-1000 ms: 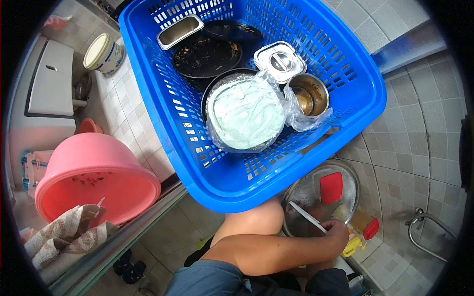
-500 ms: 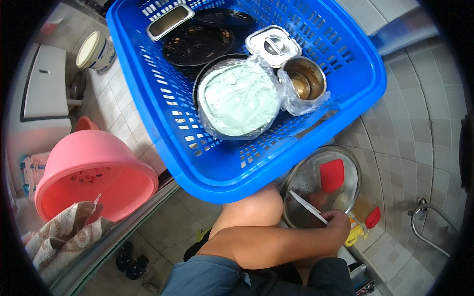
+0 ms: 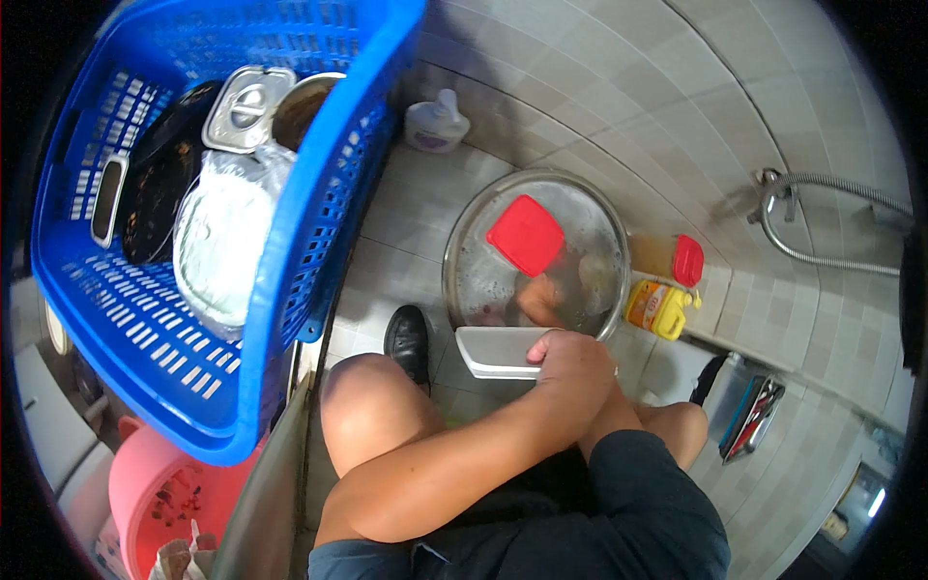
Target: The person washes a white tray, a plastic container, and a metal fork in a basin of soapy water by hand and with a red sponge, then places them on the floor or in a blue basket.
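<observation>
My left hand [image 3: 578,365] is closed on a shallow white rectangular plastic container or lid [image 3: 503,350], its thumb on the top face. The piece is tilted over the near rim of a round metal basin [image 3: 454,253] of cloudy, sudsy water. Crossing under the left forearm, my right arm reaches into the basin. My right hand [image 3: 537,300] is partly under the water, its fingers hidden. A red square lid [image 3: 526,235] floats or lies just beyond it. Pale, blurred shapes sit under the water to the right of the hand.
A large blue basket [image 3: 261,387] with pots, pans and lids stands at left, above a pink tub [image 3: 135,483]. Right of the basin are a yellow jug [image 3: 659,309] and a red-lidded container [image 3: 687,261]. A white bottle [image 3: 437,128] stands by the wall, near a shower hose [image 3: 822,179].
My view has swung right, so the basket now sits at left and the basin is central. The white piece has turned from edge-on to showing its flat face, still in my left hand.
</observation>
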`<state>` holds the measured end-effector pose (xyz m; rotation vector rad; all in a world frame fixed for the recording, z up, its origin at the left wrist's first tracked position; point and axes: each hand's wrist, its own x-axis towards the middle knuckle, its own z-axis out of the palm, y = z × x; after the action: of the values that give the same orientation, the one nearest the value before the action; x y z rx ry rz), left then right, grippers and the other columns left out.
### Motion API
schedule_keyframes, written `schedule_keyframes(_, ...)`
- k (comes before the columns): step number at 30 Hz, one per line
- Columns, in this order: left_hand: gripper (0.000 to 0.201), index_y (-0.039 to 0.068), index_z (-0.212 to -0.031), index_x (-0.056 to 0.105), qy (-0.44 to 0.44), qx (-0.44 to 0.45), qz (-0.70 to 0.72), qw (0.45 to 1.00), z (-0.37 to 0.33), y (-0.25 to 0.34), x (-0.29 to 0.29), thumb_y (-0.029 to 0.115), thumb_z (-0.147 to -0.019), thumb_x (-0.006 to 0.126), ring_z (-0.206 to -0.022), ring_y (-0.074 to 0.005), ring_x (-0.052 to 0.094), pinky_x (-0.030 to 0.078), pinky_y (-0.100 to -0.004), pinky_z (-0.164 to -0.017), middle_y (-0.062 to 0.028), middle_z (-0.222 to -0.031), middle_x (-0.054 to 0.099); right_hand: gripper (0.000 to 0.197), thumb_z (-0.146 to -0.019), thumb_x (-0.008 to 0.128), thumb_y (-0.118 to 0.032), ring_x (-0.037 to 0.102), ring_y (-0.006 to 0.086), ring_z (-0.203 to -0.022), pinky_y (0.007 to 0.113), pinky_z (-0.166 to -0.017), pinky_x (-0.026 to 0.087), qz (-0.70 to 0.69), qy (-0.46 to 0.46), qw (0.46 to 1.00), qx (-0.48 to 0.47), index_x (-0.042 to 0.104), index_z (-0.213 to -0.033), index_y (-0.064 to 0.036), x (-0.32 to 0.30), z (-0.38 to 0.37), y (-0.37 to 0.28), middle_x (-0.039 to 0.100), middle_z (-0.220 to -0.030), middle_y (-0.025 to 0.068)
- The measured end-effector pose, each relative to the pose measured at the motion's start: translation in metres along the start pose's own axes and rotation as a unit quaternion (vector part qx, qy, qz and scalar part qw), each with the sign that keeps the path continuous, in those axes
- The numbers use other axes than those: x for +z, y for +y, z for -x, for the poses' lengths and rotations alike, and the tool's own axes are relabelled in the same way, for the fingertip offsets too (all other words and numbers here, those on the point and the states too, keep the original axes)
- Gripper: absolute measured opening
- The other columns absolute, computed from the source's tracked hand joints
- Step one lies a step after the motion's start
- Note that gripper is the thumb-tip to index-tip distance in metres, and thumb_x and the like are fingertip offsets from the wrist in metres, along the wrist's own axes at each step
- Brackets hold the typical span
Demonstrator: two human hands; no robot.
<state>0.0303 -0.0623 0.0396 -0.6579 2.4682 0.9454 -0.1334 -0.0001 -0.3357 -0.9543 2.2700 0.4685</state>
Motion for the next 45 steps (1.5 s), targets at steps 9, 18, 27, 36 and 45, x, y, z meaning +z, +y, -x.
schedule_keyframes(9, 0.019, 0.012, -0.094, 0.078, -0.017, 0.037, -0.082, 0.996, 0.003, 0.003, 0.008, 0.018, -0.077, 0.071, -0.077, -0.0271, 0.072, 0.051, -0.0472, -0.056, -0.0061, -0.088, 0.075, 0.042, -0.075, 0.073, -0.037, 0.068, 0.0424, -0.096, 0.048, -0.085, 0.053, -0.069, 0.055, 0.992, -0.088, 0.072, -0.094, 0.0008, -0.042, 0.039, -0.005, 0.071, -0.100, 0.0239)
schedule_keyframes(18, 0.016, 0.011, -0.090, 0.077, -0.059, 0.054, -0.142, 0.987, -0.006, 0.032, 0.057, 0.018, -0.080, 0.068, -0.074, -0.0273, 0.071, 0.050, -0.0473, -0.053, -0.0061, -0.084, 0.074, 0.030, -0.072, 0.073, -0.016, 0.069, 0.0279, -0.078, 0.040, -0.072, 0.052, -0.347, -0.022, 0.928, -0.134, 0.070, -0.092, 0.0060, -0.019, 0.011, 0.045, 0.072, -0.087, 0.0177)
schedule_keyframes(27, 0.022, 0.007, -0.101, 0.077, -0.136, 0.070, -0.139, 0.978, -0.014, 0.042, 0.068, 0.016, -0.085, 0.065, -0.082, -0.0335, 0.072, 0.054, -0.0506, -0.060, -0.0115, -0.093, 0.076, 0.033, -0.076, 0.074, -0.009, 0.064, 0.0217, -0.081, 0.036, -0.072, 0.051, -0.528, -0.170, 0.829, -0.071, 0.067, -0.105, 0.0024, -0.030, 0.023, 0.055, 0.069, -0.091, 0.0102)
schedule_keyframes(36, 0.016, 0.012, -0.093, 0.078, -0.106, 0.082, -0.177, 0.975, -0.014, 0.049, 0.071, 0.017, -0.085, 0.065, -0.076, -0.0269, 0.073, 0.053, -0.0458, -0.054, -0.0058, -0.087, 0.076, 0.034, -0.076, 0.077, -0.014, 0.066, 0.0225, -0.083, 0.038, -0.072, 0.052, -0.507, -0.044, 0.847, -0.152, 0.066, -0.104, 0.0035, -0.033, 0.045, 0.043, 0.070, -0.093, 0.0125)
schedule_keyframes(45, 0.013, 0.015, -0.084, 0.078, -0.080, 0.078, -0.202, 0.973, -0.014, 0.046, 0.071, 0.018, -0.083, 0.065, -0.073, -0.0226, 0.073, 0.050, -0.0418, -0.051, -0.0025, -0.082, 0.075, 0.045, -0.086, 0.065, -0.014, 0.066, 0.0479, -0.098, 0.054, -0.086, 0.053, -0.111, 0.066, 0.980, -0.154, 0.042, -0.120, 0.0050, -0.034, 0.071, 0.020, 0.065, -0.106, 0.0341)
